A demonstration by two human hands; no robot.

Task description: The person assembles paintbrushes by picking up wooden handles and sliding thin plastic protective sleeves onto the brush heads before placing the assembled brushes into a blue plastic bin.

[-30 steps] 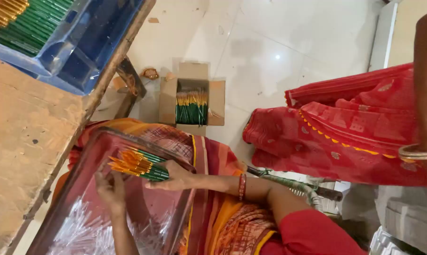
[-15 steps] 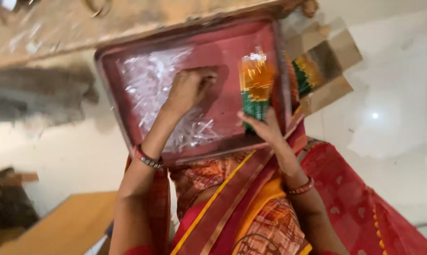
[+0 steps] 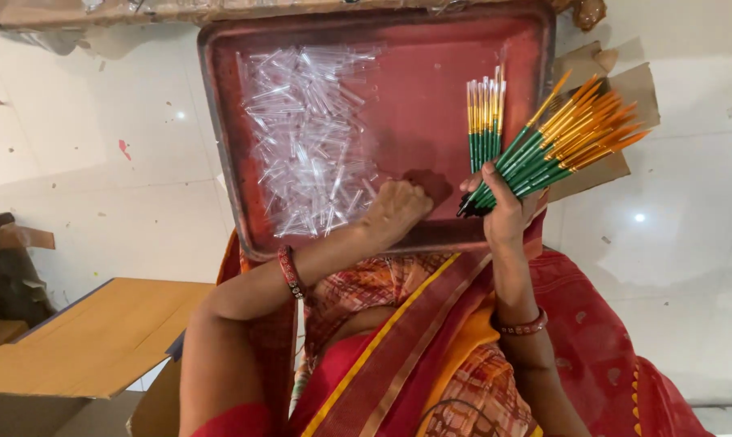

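While the right hand (image 3: pixel 503 212) grips a fan of green and yellow brushes (image 3: pixel 556 142) over the right edge of the red tray (image 3: pixel 431 121), the left hand (image 3: pixel 394 210) rests curled inside the tray beside the pile of clear caps (image 3: pixel 313 137), maybe pinching one. Picking a single cap and holding the bunch steady would work best.

fanned bunch of green-and-yellow paint brushes (image 3: pixel 556 142) gripped at the base, heap of clear plastic caps (image 3: pixel 309 142) in red tray (image 3: pixel 414 48)
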